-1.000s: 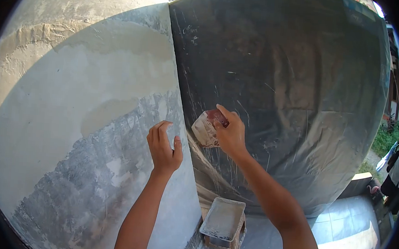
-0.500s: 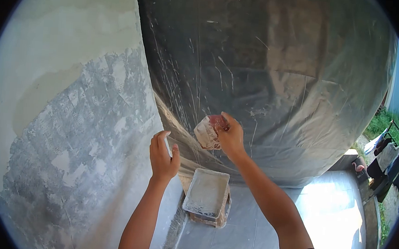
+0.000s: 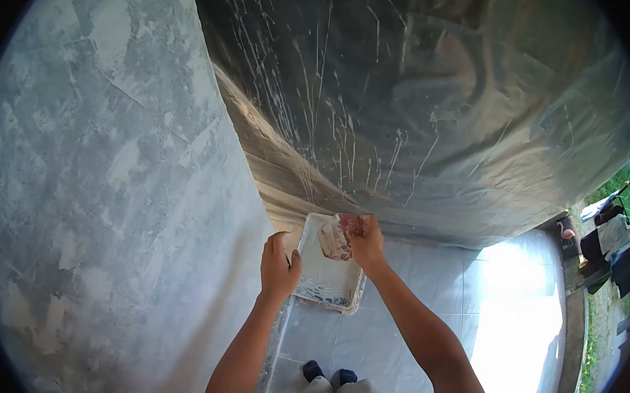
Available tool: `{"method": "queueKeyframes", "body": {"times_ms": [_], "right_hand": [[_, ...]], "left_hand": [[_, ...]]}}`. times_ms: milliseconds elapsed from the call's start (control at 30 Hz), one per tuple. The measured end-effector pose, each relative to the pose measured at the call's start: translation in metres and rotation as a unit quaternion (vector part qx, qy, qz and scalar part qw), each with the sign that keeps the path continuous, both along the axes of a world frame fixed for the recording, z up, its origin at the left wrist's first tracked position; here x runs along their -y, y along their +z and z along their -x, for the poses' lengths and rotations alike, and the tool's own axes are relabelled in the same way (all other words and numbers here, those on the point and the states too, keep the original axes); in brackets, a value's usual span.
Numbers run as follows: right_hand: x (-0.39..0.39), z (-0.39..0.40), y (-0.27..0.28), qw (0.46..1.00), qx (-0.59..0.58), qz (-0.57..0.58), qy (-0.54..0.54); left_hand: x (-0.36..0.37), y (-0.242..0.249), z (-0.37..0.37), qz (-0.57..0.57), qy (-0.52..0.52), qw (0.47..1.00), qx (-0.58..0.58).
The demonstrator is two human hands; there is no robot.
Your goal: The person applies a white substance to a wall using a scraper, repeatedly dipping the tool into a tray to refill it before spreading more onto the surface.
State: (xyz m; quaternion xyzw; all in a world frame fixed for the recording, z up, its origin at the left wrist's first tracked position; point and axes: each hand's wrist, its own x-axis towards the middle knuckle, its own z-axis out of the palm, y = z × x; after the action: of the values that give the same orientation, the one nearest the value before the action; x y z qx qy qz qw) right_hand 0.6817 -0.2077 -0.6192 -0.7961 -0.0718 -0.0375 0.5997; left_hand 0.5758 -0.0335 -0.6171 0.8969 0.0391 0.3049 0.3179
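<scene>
The right hand (image 3: pixel 369 242) grasped a scraper (image 3: pixel 333 243), coated in pale residue, over the far part of the tray (image 3: pixel 358 293); contact between them could not be confirmed. The left hand (image 3: pixel 279 271) stood half-curled beside the tray's left rim, near the wall (image 3: pixel 111 182); whether it held anything could not be told. Good practice, in judgement, called for a firm grip, an evenly covered edge, and drips kept off the sheeting (image 3: pixel 442 154).
</scene>
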Motion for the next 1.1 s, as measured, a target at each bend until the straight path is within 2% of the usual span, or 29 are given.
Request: {"method": "queueKeyframes", "body": {"times_ms": [100, 200, 367, 433, 533, 667, 733, 933, 967, 1000, 1067, 1100], "right_hand": [[-0.004, -0.005, -0.068, 1.000, -0.021, -0.002, 0.011], [-0.002, 0.003, -0.110, 0.996, -0.079, 0.005, 0.028], [-0.002, 0.002, -0.135, 0.985, -0.155, 0.006, 0.072], [-0.002, 0.003, -0.153, 0.985, -0.148, 0.064, 0.067], [0.000, 0.003, -0.195, 0.981, -0.140, 0.095, 0.094], [0.001, 0.005, -0.221, 0.973, -0.169, 0.119, 0.108], [0.003, -0.001, -0.228, 0.971, -0.146, 0.157, 0.107], [-0.003, -0.022, -0.291, 0.973, -0.100, 0.170, 0.123], [0.001, -0.028, -0.282, 0.976, -0.077, 0.149, 0.139], [-0.001, -0.033, -0.283, 0.975, -0.081, 0.152, 0.140], [-0.005, -0.044, -0.286, 0.980, -0.012, 0.118, 0.162], [-0.005, -0.049, -0.282, 0.969, -0.001, 0.173, 0.175]], "left_hand": [[0.000, -0.041, 0.003, 0.037, -0.012, 0.997, -0.067], [0.003, -0.093, 0.007, 0.036, -0.014, 0.995, -0.096], [0.013, -0.154, 0.011, 0.080, 0.007, 0.985, -0.153], [0.019, -0.176, 0.012, 0.087, 0.013, 0.981, -0.172], [0.024, -0.206, 0.016, 0.107, 0.024, 0.975, -0.191], [0.030, -0.246, 0.030, 0.141, 0.050, 0.955, -0.255], [0.032, -0.263, 0.036, 0.129, 0.079, 0.948, -0.279], [0.027, -0.328, 0.047, 0.142, 0.095, 0.941, -0.293], [0.034, -0.318, 0.049, 0.139, 0.103, 0.938, -0.300], [0.035, -0.324, 0.049, 0.156, 0.112, 0.931, -0.311], [0.035, -0.345, 0.049, 0.176, 0.122, 0.921, -0.324], [0.035, -0.358, 0.047, 0.274, 0.141, 0.886, -0.347]]}}
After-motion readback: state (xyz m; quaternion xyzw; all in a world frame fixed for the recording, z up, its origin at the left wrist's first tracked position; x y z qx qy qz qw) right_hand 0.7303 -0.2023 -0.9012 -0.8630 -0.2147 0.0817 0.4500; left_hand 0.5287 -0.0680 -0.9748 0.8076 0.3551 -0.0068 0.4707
